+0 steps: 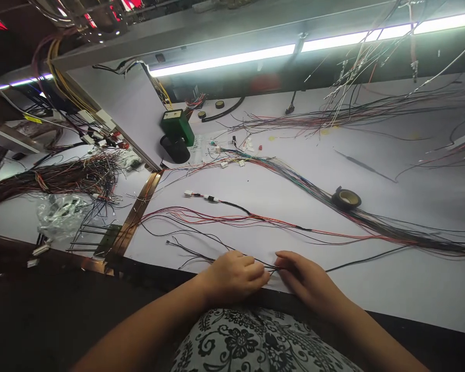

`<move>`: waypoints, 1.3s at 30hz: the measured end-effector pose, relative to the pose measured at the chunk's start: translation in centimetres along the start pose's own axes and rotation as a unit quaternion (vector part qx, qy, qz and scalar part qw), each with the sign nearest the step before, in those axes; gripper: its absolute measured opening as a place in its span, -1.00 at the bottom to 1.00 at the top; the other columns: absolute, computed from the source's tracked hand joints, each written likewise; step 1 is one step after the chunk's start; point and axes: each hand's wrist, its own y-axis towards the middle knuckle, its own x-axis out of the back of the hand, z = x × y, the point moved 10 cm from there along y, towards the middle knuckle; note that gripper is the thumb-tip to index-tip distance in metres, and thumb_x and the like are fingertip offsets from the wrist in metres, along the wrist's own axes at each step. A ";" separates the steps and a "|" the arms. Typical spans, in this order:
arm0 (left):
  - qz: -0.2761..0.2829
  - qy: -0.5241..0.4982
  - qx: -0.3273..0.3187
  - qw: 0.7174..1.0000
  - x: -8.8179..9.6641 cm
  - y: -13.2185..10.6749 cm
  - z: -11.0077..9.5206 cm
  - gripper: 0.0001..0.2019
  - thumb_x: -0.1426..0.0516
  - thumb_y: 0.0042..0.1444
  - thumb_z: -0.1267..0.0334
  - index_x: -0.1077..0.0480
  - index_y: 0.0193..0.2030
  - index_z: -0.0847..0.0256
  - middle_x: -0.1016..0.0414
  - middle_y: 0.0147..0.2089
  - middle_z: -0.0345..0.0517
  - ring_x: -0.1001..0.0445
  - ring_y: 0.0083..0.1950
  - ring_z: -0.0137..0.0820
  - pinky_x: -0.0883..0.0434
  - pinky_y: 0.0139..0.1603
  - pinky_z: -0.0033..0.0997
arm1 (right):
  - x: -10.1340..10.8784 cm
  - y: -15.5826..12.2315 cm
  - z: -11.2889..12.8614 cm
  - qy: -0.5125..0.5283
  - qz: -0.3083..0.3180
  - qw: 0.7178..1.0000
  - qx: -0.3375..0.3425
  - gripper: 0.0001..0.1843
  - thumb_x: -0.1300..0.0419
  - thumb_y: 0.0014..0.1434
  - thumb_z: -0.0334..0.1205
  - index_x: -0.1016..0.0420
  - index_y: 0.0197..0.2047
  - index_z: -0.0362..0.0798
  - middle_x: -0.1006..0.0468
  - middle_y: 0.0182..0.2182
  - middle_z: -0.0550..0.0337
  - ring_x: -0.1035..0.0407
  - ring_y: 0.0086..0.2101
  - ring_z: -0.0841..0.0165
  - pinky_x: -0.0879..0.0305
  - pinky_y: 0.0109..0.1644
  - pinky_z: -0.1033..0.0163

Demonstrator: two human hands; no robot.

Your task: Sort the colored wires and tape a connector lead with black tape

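Observation:
At the bench's front edge my left hand (236, 276) is closed around thin black wires (196, 253), whose loose ends fan out to its left. A short stretch of these wires shows between my hands. My right hand (308, 276) has its thumb and forefinger curled about the same wires. From behind it a black cable (366, 260) runs right toward a large wire bundle (391, 230). Just beyond my hands lies a branch of red and orange wires (271, 220), with a white connector (188, 194) at the end of its black-sleeved lead.
A roll of black tape (346, 198) rests against the bundle. Farther back are a green box (174, 124), a black cylinder (175, 150) and tweezers (366, 165). Wires hang from above at right. A copper-coloured strip (139, 212) and metal prongs (87, 237) lie left.

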 end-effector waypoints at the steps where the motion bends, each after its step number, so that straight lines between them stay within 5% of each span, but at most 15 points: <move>1: 0.006 0.009 0.035 0.999 -0.2 -1.0 0.6 -0.79 0.00 0.24 0.37 -0.37 -0.03 0.21 -0.42 -0.30 -0.11 -0.35 -0.36 -0.40 -0.23 -0.44 -0.41 | 0.0 -0.1 -0.2 0.007 -0.003 1.000 -0.006 -0.67 0.00 0.33 -0.24 -0.19 0.15 0.15 -0.48 -0.09 0.20 -0.40 -0.11 0.31 -0.36 0.00 0.10; 7: 0.042 -0.014 0.317 0.947 -1.2 -10.0 5.9 -0.74 0.03 0.30 0.22 -0.47 -0.05 0.03 -0.46 0.02 -0.07 -0.48 -0.14 -0.32 -0.40 -0.24 -0.39 | 0.4 0.0 -0.7 0.061 -0.007 0.997 -0.039 -0.65 -0.07 0.30 -0.17 -0.19 0.14 0.19 -0.48 -0.07 0.23 -0.40 -0.09 0.32 -0.36 0.01 0.10; 13: 0.107 -0.022 0.566 0.817 0.2 -20.1 11.3 -0.55 0.12 0.31 -0.01 -0.24 0.26 -0.01 -0.06 0.37 0.04 -0.41 0.12 -0.14 -0.46 -0.09 -0.19 | 0.3 0.9 -0.9 0.043 0.001 0.995 -0.088 -0.76 -0.11 0.26 -0.08 -0.36 -0.01 0.12 -0.53 -0.24 0.23 -0.42 -0.27 0.31 -0.36 -0.14 0.11; 16: 0.138 0.050 0.622 0.769 1.5 -23.7 13.1 -0.55 0.09 0.30 0.03 -0.27 0.24 0.12 0.01 0.40 0.16 -0.37 0.14 -0.01 -0.43 -0.04 -0.01 | -0.2 0.9 -1.1 0.041 0.006 0.995 -0.093 -0.76 -0.11 0.27 -0.07 -0.36 0.00 0.14 -0.53 -0.25 0.25 -0.42 -0.25 0.31 -0.35 -0.14 0.12; 18: 0.130 0.111 0.613 0.771 2.4 -23.7 13.4 -0.62 -0.02 0.25 0.10 -0.38 0.12 0.20 -0.10 0.35 0.21 -0.32 0.16 0.07 -0.37 0.02 0.10 | -0.4 0.7 -1.3 0.043 0.004 0.995 -0.088 -0.75 -0.11 0.27 -0.08 -0.35 0.02 0.15 -0.52 -0.23 0.24 -0.41 -0.24 0.31 -0.34 -0.13 0.13; 21: 0.012 0.115 0.526 0.843 3.6 -19.1 11.4 -0.74 -0.09 0.21 0.21 -0.44 0.02 0.12 -0.28 0.26 0.07 -0.27 0.20 -0.01 -0.23 0.18 0.10 | -0.6 0.6 -1.2 0.041 0.001 0.997 -0.070 -0.76 -0.09 0.28 -0.09 -0.34 0.02 0.16 -0.51 -0.19 0.24 -0.40 -0.22 0.32 -0.34 -0.12 0.14; 23: -0.061 -0.022 0.429 0.901 2.8 -14.2 8.9 -0.77 -0.05 0.26 0.23 -0.45 -0.01 0.10 -0.45 0.09 -0.01 -0.36 0.11 -0.19 -0.26 0.18 -0.11 | -0.7 0.5 -0.9 0.036 0.005 0.998 -0.058 -0.78 -0.08 0.29 -0.11 -0.33 0.01 0.16 -0.50 -0.19 0.24 -0.40 -0.23 0.33 -0.34 -0.13 0.15; 25: -0.058 -0.207 0.355 0.910 0.7 -9.6 6.5 -0.77 -0.03 0.27 0.19 -0.49 -0.09 0.13 -0.55 -0.14 -0.06 -0.45 -0.10 -0.29 -0.35 -0.02 -0.28 | -0.7 0.6 -0.5 0.027 0.011 0.999 -0.046 -0.83 -0.06 0.30 -0.13 -0.33 -0.03 0.14 -0.49 -0.20 0.23 -0.39 -0.25 0.33 -0.33 -0.14 0.16; 28: -0.052 -0.426 0.388 0.815 -2.4 -5.8 5.4 -0.75 -0.07 0.23 0.10 -0.50 -0.13 0.14 -0.52 -0.31 -0.11 -0.42 -0.27 -0.35 -0.32 -0.25 -0.39 | -0.9 0.6 0.1 0.024 0.024 0.999 -0.025 -0.89 -0.03 0.31 -0.17 -0.33 -0.11 0.10 -0.47 -0.22 0.22 -0.37 -0.24 0.33 -0.32 -0.14 0.16; 31: -0.078 -0.658 0.458 0.592 -5.5 -4.9 5.1 -0.66 -0.13 0.17 0.03 -0.44 -0.04 0.22 -0.23 -0.56 -0.29 -0.15 -0.56 -0.52 -0.08 -0.55 -0.52 | -1.3 0.5 0.2 0.025 0.048 0.998 -0.014 -0.91 0.00 0.31 -0.22 -0.31 -0.16 0.08 -0.45 -0.26 0.22 -0.35 -0.27 0.34 -0.32 -0.17 0.18; 33: -0.105 -0.774 0.446 0.437 -6.5 -4.5 4.5 -0.63 -0.17 0.14 0.02 -0.40 -0.06 0.26 -0.03 -0.59 -0.39 0.08 -0.63 -0.59 0.10 -0.60 -0.54 | -1.7 0.5 0.3 0.007 0.061 0.998 -0.010 -0.91 -0.01 0.30 -0.25 -0.31 -0.16 0.07 -0.45 -0.27 0.23 -0.35 -0.29 0.34 -0.31 -0.19 0.18; 34: -0.137 -0.804 0.432 0.386 -6.4 -4.6 4.7 -0.65 -0.18 0.13 0.01 -0.40 -0.10 0.25 -0.01 -0.57 -0.39 0.11 -0.63 -0.61 0.13 -0.60 -0.54 | -1.8 0.5 0.4 -0.007 0.067 0.998 -0.006 -0.90 -0.01 0.30 -0.27 -0.32 -0.16 0.07 -0.45 -0.27 0.23 -0.35 -0.29 0.34 -0.31 -0.19 0.17; 36: -0.236 -0.802 0.421 0.352 -5.6 -6.1 6.3 -0.68 -0.17 0.13 -0.02 -0.39 -0.18 0.22 -0.04 -0.54 -0.36 0.07 -0.61 -0.62 0.08 -0.59 -0.55 | -2.0 0.6 1.0 -0.042 0.084 0.996 0.008 -0.86 0.02 0.30 -0.30 -0.33 -0.15 0.06 -0.46 -0.28 0.22 -0.36 -0.29 0.33 -0.30 -0.19 0.16; 37: -0.288 -0.771 0.428 0.373 -5.0 -7.5 7.4 -0.68 -0.16 0.15 -0.02 -0.40 -0.20 0.22 -0.07 -0.52 -0.34 0.03 -0.59 -0.61 0.03 -0.57 -0.55 | -2.1 0.7 1.5 -0.061 0.097 0.993 0.018 -0.83 0.04 0.30 -0.32 -0.34 -0.13 0.06 -0.46 -0.29 0.21 -0.36 -0.29 0.33 -0.30 -0.20 0.16; 39: -0.351 -0.671 0.442 0.481 -3.1 -10.2 9.2 -0.71 -0.15 0.18 0.02 -0.47 -0.21 0.23 -0.13 -0.48 -0.27 -0.09 -0.52 -0.57 -0.11 -0.49 -0.54 | -2.3 1.1 2.7 -0.101 0.131 0.985 0.047 -0.79 0.04 0.31 -0.33 -0.35 -0.08 0.07 -0.47 -0.30 0.21 -0.37 -0.29 0.32 -0.31 -0.22 0.17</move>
